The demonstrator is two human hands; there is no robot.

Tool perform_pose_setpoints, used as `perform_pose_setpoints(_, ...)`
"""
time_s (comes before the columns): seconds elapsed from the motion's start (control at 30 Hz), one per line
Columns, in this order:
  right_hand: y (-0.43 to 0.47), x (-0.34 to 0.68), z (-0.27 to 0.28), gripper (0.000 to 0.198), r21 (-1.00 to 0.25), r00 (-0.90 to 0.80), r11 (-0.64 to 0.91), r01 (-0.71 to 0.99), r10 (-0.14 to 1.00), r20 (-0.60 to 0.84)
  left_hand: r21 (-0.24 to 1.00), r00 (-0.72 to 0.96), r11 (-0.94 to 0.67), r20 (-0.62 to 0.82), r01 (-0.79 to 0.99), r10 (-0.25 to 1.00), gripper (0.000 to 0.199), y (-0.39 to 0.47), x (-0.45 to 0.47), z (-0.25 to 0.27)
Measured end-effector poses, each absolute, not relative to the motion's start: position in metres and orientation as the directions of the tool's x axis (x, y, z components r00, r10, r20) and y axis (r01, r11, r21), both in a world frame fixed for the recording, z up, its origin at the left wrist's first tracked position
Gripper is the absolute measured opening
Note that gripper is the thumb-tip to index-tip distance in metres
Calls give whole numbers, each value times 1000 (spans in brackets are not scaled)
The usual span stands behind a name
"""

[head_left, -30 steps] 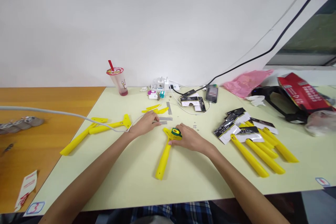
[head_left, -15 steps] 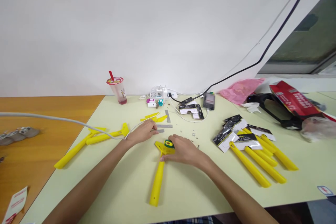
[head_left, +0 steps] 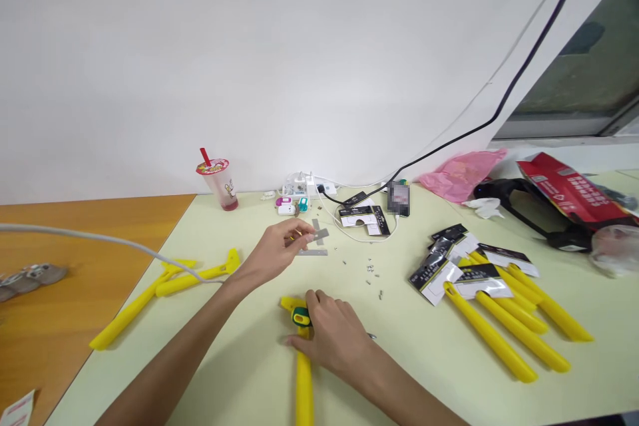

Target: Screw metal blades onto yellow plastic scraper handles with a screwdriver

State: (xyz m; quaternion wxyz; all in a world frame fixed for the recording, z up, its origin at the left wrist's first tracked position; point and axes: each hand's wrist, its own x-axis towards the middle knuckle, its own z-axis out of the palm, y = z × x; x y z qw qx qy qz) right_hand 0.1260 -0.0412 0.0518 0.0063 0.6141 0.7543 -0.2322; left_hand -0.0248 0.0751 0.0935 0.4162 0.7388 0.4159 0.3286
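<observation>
My left hand (head_left: 279, 249) is raised over the table, its fingers pinching a thin grey metal blade (head_left: 322, 234). Beneath it lie more flat blades (head_left: 313, 253). My right hand (head_left: 335, 333) is closed around a screwdriver (head_left: 301, 317) with a green and yellow handle; its metal tip pokes out on the hand's right side. That hand rests over the head of a yellow plastic scraper (head_left: 304, 386), whose handle points toward me. The palm hides part of the scraper head. Several small screws (head_left: 370, 269) are scattered to the right of my hands.
Two yellow scrapers (head_left: 130, 313) lie at the left. On the right is a pile of carded yellow scrapers (head_left: 494, 333). A cup with a red straw (head_left: 219, 186), a power strip (head_left: 304, 186) and a phone (head_left: 398, 198) stand along the wall. A grey cable (head_left: 110, 239) crosses the left side.
My left hand has lifted with a blade in its fingers. My right hand, with the screwdriver, has come nearer to me along with the scraper. The view has shifted slightly.
</observation>
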Motion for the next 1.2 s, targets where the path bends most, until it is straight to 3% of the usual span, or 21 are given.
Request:
perform_pose_setpoints(0.13, -44, 134, 58, 72, -253, -208, 123, 960, 916, -343, 926, 397, -354, 278, 131, 875, 22, 71, -14, 128)
perform_pose_setpoints(0.27, -52, 143, 58, 71, -281, -221, 113, 953, 893, -392, 914, 429, -397, 328, 81, 842, 22, 73, -4, 150)
perform_pose_setpoints(0.47, -56, 154, 44, 14, -438, -374, 194, 878, 849, -373, 917, 464, -389, 307, 91, 831, 33, 76, 0, 154)
perform_pose_setpoints(0.53, -51, 160, 44, 8, -499, -396, 196, 844, 855, -334, 925, 443, -370, 298, 83, 846, 35, 76, -1, 152)
perform_pose_setpoints(0.73, -12, 202, 69, 16, -762, -371, 102, 640, 909, -190, 941, 390, -333, 287, 54, 875, 35, 78, -5, 149)
perform_pose_setpoints(0.9, 17, 223, 63, 31, -950, -269, 26, 312, 961, -62, 925, 359, -380, 344, 32, 868, 39, 81, -6, 145)
perform_pose_setpoints(1.03, 17, 216, 37, 45, -993, -53, 8, 115, 999, 2, 843, 382, -519, 436, 145, 815, 37, 82, -7, 140)
perform_pose_setpoints(1.2, 13, 213, 20, 49, -978, 124, 98, 181, 985, 122, 716, 380, -631, 517, 300, 767, 35, 83, -8, 136)
